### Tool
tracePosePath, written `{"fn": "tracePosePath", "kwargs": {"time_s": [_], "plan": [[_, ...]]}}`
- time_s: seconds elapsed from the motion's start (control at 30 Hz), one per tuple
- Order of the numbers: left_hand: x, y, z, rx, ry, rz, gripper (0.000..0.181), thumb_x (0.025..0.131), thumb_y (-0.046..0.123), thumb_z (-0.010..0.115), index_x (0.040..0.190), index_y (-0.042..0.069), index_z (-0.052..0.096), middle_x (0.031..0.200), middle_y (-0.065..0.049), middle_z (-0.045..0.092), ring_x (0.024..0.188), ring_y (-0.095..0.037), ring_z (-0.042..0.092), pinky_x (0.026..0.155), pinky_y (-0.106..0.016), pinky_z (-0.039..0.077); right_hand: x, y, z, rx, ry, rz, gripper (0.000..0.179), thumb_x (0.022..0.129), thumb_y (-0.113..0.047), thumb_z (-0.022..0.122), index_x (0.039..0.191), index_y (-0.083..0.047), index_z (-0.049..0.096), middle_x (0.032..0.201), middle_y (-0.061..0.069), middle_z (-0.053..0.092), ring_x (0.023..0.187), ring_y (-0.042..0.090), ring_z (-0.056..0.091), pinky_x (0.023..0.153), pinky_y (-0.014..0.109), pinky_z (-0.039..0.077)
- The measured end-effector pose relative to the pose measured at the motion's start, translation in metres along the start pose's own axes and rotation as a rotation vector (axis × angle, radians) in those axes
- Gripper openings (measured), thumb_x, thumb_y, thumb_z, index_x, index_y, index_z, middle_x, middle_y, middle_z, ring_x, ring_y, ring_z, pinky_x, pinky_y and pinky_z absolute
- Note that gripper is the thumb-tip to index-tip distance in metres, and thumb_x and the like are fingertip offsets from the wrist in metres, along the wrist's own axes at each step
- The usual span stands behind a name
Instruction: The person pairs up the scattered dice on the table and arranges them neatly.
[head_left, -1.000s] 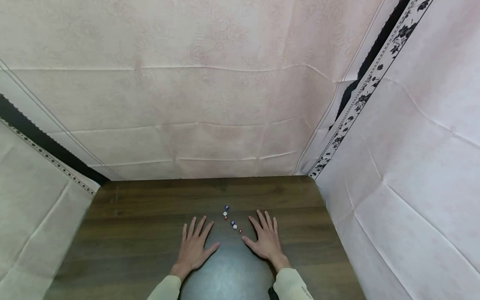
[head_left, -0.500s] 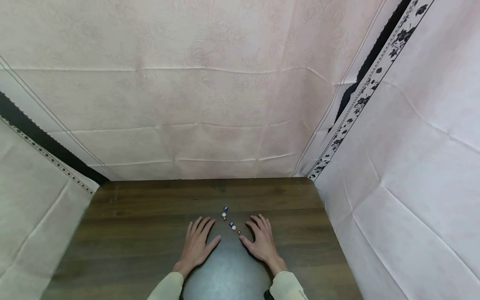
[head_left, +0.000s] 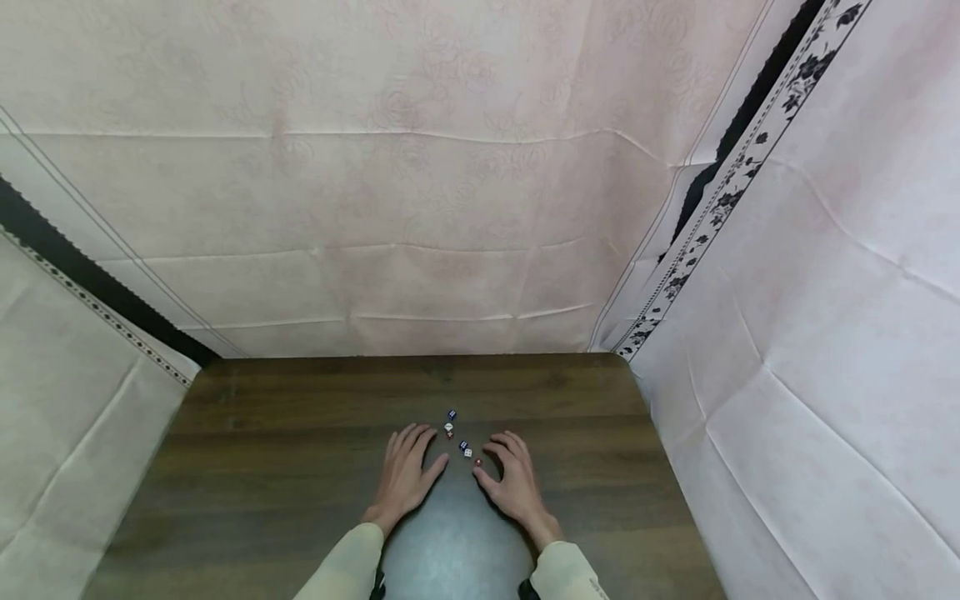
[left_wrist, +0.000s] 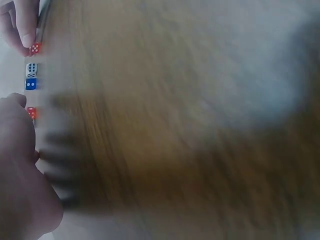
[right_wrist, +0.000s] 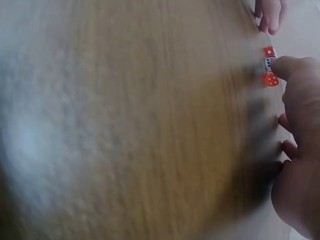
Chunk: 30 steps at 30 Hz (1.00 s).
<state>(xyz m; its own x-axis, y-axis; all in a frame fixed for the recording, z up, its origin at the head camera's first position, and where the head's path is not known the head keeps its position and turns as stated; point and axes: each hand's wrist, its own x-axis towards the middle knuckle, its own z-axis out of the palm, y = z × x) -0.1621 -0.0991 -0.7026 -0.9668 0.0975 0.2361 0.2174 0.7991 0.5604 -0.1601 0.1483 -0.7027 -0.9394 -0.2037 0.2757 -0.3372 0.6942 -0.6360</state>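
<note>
Two slanting groups of three small dice lie on the wooden table (head_left: 300,425). The far group has a blue die (head_left: 452,414), a white die (head_left: 448,427) and a red die (head_left: 450,435). Nearer are another blue die (head_left: 463,445), white die (head_left: 468,453) and red die (head_left: 478,462). My left hand (head_left: 405,473) is left of the far group, fingers bent softly, thumb spread, holding nothing. Opposite, my right hand (head_left: 514,482) has its thumb and forefinger parted beside the nearer red die. In the left wrist view, right fingertips (left_wrist: 27,40) overlap this red die (left_wrist: 35,48).
Pale cloth (head_left: 450,200) hangs behind the table's far edge, with more cloth at the right (head_left: 840,358) and left (head_left: 67,400). A shiny grey patch (head_left: 457,542) of tabletop lies between the forearms.
Both hands have drawn inward toward the dice, the left one rightward and slightly forward, the right one leftward. Their spread fingers have bent. The dice keep their arrangement.
</note>
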Motion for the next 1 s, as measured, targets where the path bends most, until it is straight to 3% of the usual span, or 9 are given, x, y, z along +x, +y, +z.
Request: {"fn": "tracePosePath", "kwargs": {"time_s": [0.23, 0.67, 1.0], "plan": [[0.009, 0.001, 0.009, -0.023, 0.054, 0.005, 0.046, 0.101, 0.034, 0.088, 0.136, 0.007, 0.077, 0.150, -0.018, 0.071, 0.153, -0.046, 0.057, 0.132, -0.074, 0.034, -0.001, 0.003, 0.008, -0.002, 0.082, -0.040, 0.036, 0.090, -0.019, 0.097, 0.120, -0.005, 0.082, 0.143, 0.017, 0.073, 0.149, 0.046, 0.059, 0.121, 0.067, 0.049], [0.019, -0.001, 0.019, -0.140, 0.122, -0.010, 0.036, 0.096, 0.029, 0.093, 0.123, 0.008, 0.083, 0.141, -0.016, 0.073, 0.141, -0.041, 0.062, 0.130, -0.069, 0.036, -0.002, 0.004, 0.012, 0.009, 0.074, 0.051, 0.031, 0.092, -0.027, 0.096, 0.117, -0.013, 0.084, 0.149, 0.010, 0.072, 0.156, 0.039, 0.056, 0.127, 0.064, 0.046], [0.025, -0.002, 0.032, -0.152, 0.189, -0.011, 0.025, 0.095, 0.031, 0.094, 0.112, 0.014, 0.086, 0.134, -0.013, 0.075, 0.135, -0.042, 0.062, 0.125, -0.068, 0.033, -0.003, 0.002, 0.013, 0.003, 0.133, -0.008, 0.021, 0.090, -0.022, 0.097, 0.105, -0.014, 0.085, 0.143, 0.015, 0.075, 0.151, 0.044, 0.060, 0.122, 0.067, 0.049]]}}
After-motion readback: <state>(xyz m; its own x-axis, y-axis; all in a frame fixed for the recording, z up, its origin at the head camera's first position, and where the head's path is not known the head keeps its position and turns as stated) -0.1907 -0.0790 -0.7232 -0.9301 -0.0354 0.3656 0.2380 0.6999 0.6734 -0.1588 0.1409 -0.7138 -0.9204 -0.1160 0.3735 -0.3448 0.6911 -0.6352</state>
